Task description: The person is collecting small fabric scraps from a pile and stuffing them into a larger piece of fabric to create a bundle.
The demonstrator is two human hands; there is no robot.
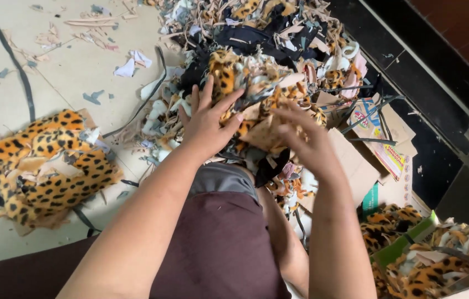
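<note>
My left hand rests with fingers spread on a big heap of fabric scraps, touching orange leopard-print and pale pieces. My right hand is blurred and its fingers pinch a tan leopard-print scrap at the heap's near edge. Both forearms reach forward over my lap, which is covered by dark maroon cloth and a grey patch.
A separate stack of leopard-print fabric pieces lies on the tiled floor at the left. Flattened cardboard lies to the right of the heap. A box with more leopard-print pieces sits at the bottom right. Dark strips and small scraps litter the floor.
</note>
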